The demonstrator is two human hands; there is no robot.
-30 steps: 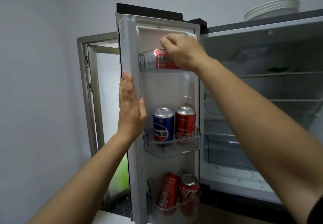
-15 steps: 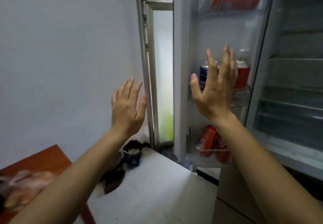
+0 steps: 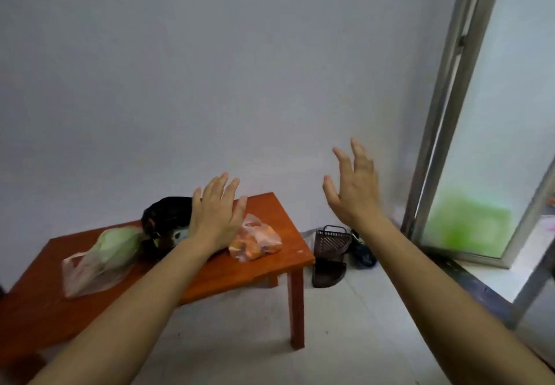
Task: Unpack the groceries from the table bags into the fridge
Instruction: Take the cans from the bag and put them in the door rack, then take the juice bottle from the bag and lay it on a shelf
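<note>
While both bare forearms reach forward from the lower edge, the left hand (image 3: 214,219) is held up with its back to the camera, fingers straight and close together, thumb out to the side, gripping nothing. The right hand (image 3: 354,192) is raised a little higher at its two o'clock, well apart from it, fingers spread and slightly bent, also holding nothing, with only the pale wall (image 3: 210,69) behind it.

At nine o'clock from the left hand, and partly covered by it, a black bag (image 3: 168,219) sits on a low reddish wooden table (image 3: 240,279). Whether the hand touches that bag cannot be told. At four o'clock from the hand, just beside the wrist, lies a thin bag (image 3: 258,242) with orange contents, near the table's right edge. At eight o'clock a clear bag (image 3: 102,252) holding a pale green cabbage lies on its side, its top against the black bag.

Beyond the table's right corner, at about six o'clock below the right hand, a dark slatted basket (image 3: 332,240) stands on the light floor (image 3: 345,339) against the wall, with a dark sandal (image 3: 327,273) just in front of it. A darker, bluish thing beside them is too unclear to name. At three o'clock from the right hand stands a metal-framed door (image 3: 450,114) with a frosted pane, a green blur showing low in the glass.
</note>
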